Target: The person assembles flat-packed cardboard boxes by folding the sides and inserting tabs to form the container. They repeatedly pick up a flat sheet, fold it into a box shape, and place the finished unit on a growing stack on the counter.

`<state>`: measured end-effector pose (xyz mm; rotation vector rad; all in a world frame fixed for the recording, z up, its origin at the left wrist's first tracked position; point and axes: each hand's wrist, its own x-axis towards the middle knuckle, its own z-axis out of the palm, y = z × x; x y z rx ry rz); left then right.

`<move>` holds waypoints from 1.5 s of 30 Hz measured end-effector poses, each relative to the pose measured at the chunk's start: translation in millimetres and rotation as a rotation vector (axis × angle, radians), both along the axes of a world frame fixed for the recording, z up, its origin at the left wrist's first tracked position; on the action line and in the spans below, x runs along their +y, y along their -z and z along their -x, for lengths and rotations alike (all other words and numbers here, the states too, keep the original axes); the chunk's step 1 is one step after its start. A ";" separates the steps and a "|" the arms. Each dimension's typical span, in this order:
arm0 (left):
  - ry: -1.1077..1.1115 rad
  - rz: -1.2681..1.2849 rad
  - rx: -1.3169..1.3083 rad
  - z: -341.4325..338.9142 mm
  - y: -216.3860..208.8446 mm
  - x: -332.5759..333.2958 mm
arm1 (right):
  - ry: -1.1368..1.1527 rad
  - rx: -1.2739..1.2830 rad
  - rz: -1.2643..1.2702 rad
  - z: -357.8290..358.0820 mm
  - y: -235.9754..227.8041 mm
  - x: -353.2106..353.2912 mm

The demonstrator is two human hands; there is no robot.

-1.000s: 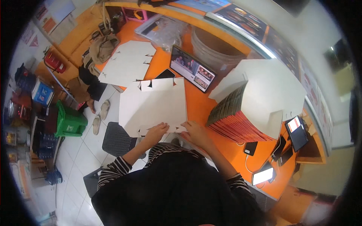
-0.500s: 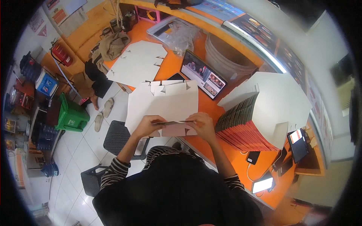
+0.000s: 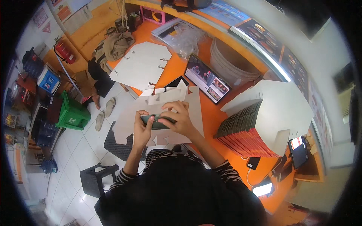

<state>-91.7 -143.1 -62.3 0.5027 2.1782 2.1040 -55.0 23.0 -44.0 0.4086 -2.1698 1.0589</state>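
A cut cardboard box blank (image 3: 181,136), pale on its inner face, lies in front of me at the table's edge. Its far flaps stand partly folded up. At its middle a narrow dark green panel (image 3: 160,122), seemingly the blank's printed side, is turned up between my hands. My left hand (image 3: 141,129) grips the panel's left end, thumb on the near face. My right hand (image 3: 178,117) pinches its right part, fingers bent over from above. Another flat white blank (image 3: 141,64) lies farther off on the left of the orange table.
A tall stack of folded boxes (image 3: 239,126) stands on the right under a white sheet. A tablet (image 3: 206,78) leans against a grey bucket (image 3: 232,62). A dark phone (image 3: 177,82) lies beyond the blank. Black stools (image 3: 97,180) and a green bin (image 3: 72,115) are at left.
My hands have moved in from the blank's near edge to its middle, and a dark green panel now shows between them. The blank has tilted, and its far flaps stand higher.
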 end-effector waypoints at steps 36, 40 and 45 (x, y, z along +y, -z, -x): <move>0.206 0.398 0.349 23.4 -18.4 2.4 | -0.072 -0.380 0.579 -3.4 35.5 -10.0; 0.334 0.407 0.308 11.0 -50.5 -12.3 | -0.095 -0.201 0.344 3.6 5.1 -7.6; 0.197 0.496 0.497 -10.9 -65.5 -25.9 | -0.193 -0.164 0.268 -8.7 -47.7 -7.1</move>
